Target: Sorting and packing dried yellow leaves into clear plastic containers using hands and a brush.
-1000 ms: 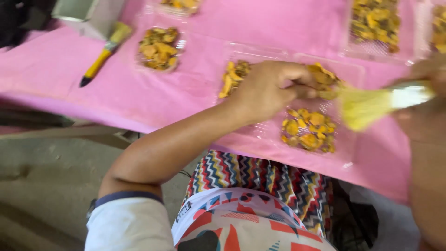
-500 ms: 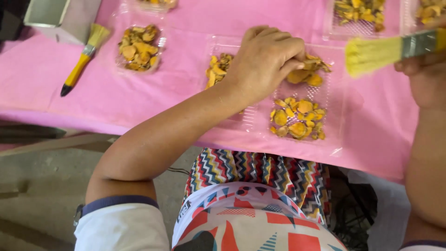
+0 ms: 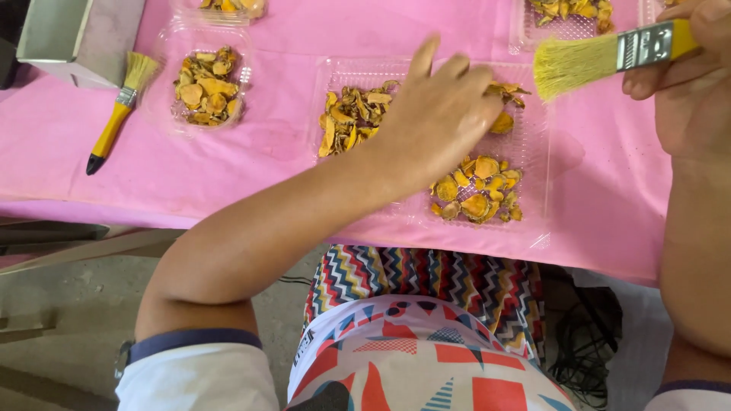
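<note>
A clear plastic tray (image 3: 533, 228) is seen on the pink-covered surface (image 3: 266, 164), just in front of the person. Thin, dried, orange-yellow slices are held in it in two heaps: a darker, curled heap (image 3: 352, 116) at its left end and a brighter heap of rounder pieces (image 3: 478, 190) near its front right. The left hand (image 3: 438, 122) is laid over the middle of the tray, fingers loosely spread and curved down onto the slices; whether any slice is pinched cannot be told. The right hand (image 3: 685, 84) is clamped on a yellow-handled brush (image 3: 601, 57), whose pale bristles are held above the tray's right end. A second brush (image 3: 116, 114) lies at the left, beside a smaller tub of slices (image 3: 204, 85). Two brushes are counted, and two more tubs are partly seen along the top edge.
</note>
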